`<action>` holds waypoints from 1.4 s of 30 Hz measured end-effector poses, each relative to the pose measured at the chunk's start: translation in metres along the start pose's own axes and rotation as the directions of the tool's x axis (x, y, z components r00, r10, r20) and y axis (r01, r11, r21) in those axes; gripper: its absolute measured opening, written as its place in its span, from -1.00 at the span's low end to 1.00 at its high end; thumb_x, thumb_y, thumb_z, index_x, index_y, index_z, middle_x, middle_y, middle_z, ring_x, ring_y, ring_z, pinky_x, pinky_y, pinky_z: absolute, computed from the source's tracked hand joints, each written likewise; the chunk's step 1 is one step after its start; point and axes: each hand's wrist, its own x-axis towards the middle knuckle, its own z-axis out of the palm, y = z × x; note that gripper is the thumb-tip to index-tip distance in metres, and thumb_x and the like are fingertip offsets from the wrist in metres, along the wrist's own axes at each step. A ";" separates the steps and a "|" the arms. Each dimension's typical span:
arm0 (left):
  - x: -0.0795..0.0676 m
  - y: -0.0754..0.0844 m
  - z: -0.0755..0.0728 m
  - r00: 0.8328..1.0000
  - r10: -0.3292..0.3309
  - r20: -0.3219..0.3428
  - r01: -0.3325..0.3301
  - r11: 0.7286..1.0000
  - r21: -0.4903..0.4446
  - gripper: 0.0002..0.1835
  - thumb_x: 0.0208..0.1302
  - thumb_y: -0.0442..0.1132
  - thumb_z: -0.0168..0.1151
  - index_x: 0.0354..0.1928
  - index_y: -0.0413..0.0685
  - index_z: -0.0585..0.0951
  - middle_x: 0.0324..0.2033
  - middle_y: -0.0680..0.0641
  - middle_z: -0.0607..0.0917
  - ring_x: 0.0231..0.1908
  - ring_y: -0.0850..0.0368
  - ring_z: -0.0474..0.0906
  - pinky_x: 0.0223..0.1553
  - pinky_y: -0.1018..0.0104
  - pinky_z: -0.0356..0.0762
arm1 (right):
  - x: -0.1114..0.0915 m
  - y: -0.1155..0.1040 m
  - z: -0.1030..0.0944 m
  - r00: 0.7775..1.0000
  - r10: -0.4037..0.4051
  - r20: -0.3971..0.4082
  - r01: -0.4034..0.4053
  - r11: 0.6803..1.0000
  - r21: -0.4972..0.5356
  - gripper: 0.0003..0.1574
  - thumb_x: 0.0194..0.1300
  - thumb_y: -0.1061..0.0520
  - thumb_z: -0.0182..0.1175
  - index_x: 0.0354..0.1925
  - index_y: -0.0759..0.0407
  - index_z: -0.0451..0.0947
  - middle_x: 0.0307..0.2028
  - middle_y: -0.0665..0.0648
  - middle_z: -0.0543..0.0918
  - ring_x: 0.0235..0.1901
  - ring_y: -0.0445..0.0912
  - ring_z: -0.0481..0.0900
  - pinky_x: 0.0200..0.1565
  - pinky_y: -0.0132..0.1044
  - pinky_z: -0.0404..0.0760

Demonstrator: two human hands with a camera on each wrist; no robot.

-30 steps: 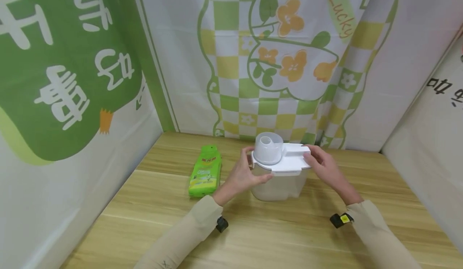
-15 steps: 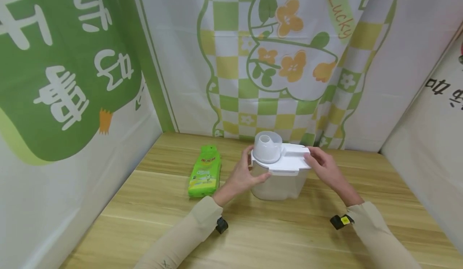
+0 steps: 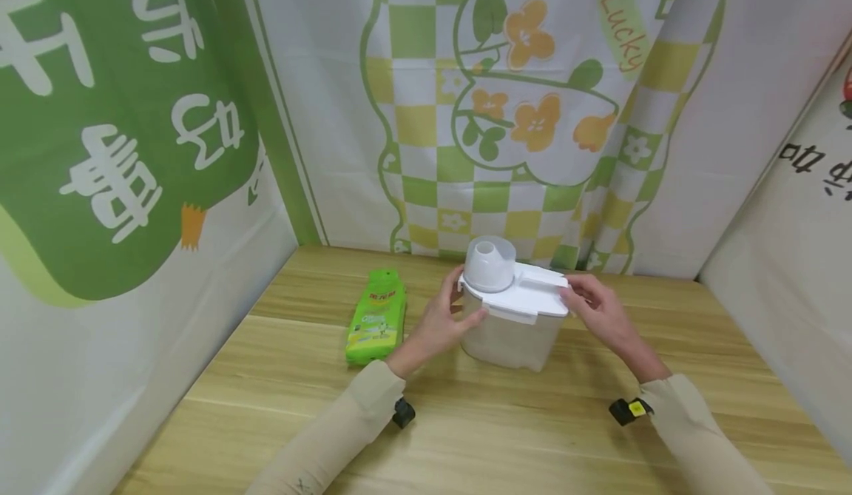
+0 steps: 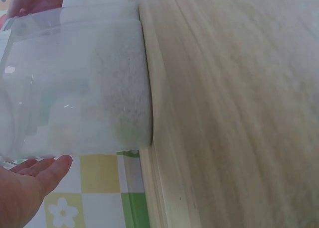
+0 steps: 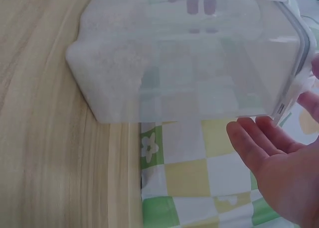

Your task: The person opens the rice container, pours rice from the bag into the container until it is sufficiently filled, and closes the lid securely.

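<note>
A translucent plastic storage container (image 3: 509, 341) stands upright on the wooden table, topped by a white lid (image 3: 535, 299). On the lid's left part sits a clear measuring cup (image 3: 489, 267) over a white spout. Whitish, fine-grained contents (image 5: 112, 68) fill the container's bottom, as both wrist views show. My left hand (image 3: 435, 326) holds the container's left end, thumb on the front and fingers round the back. At the opposite end, my right hand (image 3: 604, 321) grips the lid's edge between thumb and fingers; some of its fingertips are hidden in the head view.
Left of the container, a green packaged bag (image 3: 377, 325) with printed lettering lies on the wooden table (image 3: 466, 436). A checked, printed cloth (image 3: 459, 147) hangs just behind the table's back edge. More printed cloth walls close off both sides.
The container has turned slightly clockwise as seen from above, its left end going back and its front clip now slanting down to the right. Both hands stay on it; the green bag stays put.
</note>
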 end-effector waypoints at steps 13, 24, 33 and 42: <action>0.010 -0.005 -0.002 0.997 0.005 -0.078 -0.009 0.998 -0.062 -0.34 0.40 -0.19 0.19 0.44 -0.05 0.17 0.32 -0.32 0.41 0.30 -0.26 0.41 0.20 0.04 0.52 | -0.007 0.005 0.007 0.997 -0.048 -0.058 0.050 0.998 0.036 -0.72 0.40 0.33 0.09 0.03 0.42 0.56 -0.14 -0.18 0.52 -0.11 -0.42 0.47 -0.09 -0.55 0.56; 0.021 -0.011 0.006 0.972 0.037 -0.231 -0.051 0.997 -0.054 -0.67 0.41 -0.34 0.12 0.18 -0.19 0.42 0.15 -0.25 0.56 0.15 -0.18 0.56 0.05 0.12 0.64 | -0.014 -0.005 0.019 0.998 -0.057 -0.026 0.059 0.994 0.092 -0.72 0.41 0.28 0.12 0.03 0.37 0.58 -0.12 -0.01 0.50 -0.12 -0.27 0.49 -0.15 -0.50 0.64; 0.015 -0.003 0.010 0.946 0.122 -0.300 -0.103 0.992 0.077 -0.67 0.39 -0.34 0.17 0.17 -0.16 0.53 0.04 -0.19 0.61 0.00 -0.09 0.65 -0.14 0.30 0.69 | -0.020 -0.007 0.029 0.996 -0.092 -0.001 0.091 0.987 0.131 -0.70 0.34 0.38 0.17 0.03 0.39 0.57 -0.15 0.15 0.45 -0.15 -0.23 0.50 -0.17 -0.51 0.65; 0.004 0.010 0.013 0.953 0.226 -0.203 -0.184 0.961 0.205 -0.63 0.36 -0.40 0.13 0.19 -0.23 0.50 0.18 -0.27 0.45 0.07 -0.10 0.58 -0.17 0.43 0.67 | -0.020 -0.010 0.031 0.993 -0.117 -0.003 0.116 0.985 0.129 -0.69 0.30 0.41 0.19 0.02 0.40 0.58 -0.17 0.12 0.45 -0.18 -0.26 0.51 -0.19 -0.52 0.66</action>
